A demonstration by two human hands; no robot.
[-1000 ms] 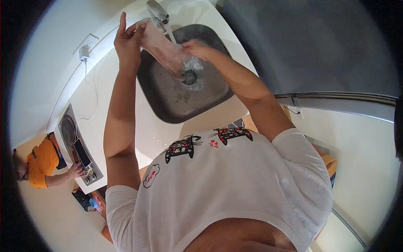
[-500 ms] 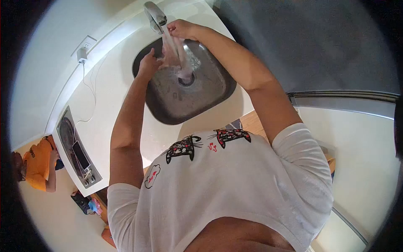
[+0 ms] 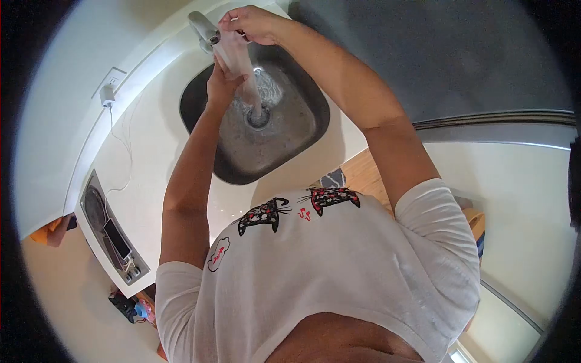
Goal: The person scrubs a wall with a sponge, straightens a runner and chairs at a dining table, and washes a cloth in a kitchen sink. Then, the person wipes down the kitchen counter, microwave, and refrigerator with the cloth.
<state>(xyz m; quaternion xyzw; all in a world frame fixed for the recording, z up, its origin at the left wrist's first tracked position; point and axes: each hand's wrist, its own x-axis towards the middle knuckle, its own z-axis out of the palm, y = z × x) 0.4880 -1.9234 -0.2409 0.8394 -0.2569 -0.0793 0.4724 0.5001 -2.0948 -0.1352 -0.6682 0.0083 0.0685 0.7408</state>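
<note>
A thin, pale pinkish, see-through piece of material (image 3: pixel 235 53) hangs stretched at the tap, perhaps a plastic bag or wet cloth; I cannot tell which. My right hand (image 3: pixel 257 25) pinches its upper edge close to the spout of the tap (image 3: pixel 203 26). Lower down, my left hand (image 3: pixel 224 89) holds its side, the thumb pointing across towards the right. Water runs down past it to the drain (image 3: pixel 258 118) of the dark metal sink (image 3: pixel 260 158). The spout's mouth is partly hidden behind the material.
White countertop (image 3: pixel 142 160) surrounds the sink. A charger (image 3: pixel 107 95) sits in the wall socket, its cable running to a phone (image 3: pixel 117 238) in a recessed tray (image 3: pixel 92 202). A dark grey surface (image 3: pixel 436 66) lies right of the sink. Part of a person in orange (image 3: pixel 48 233) shows far left.
Both hands have raised the pale material up against the tap's spout. My right hand has moved up and left. The view has shifted slightly, and less of the person in orange shows.
</note>
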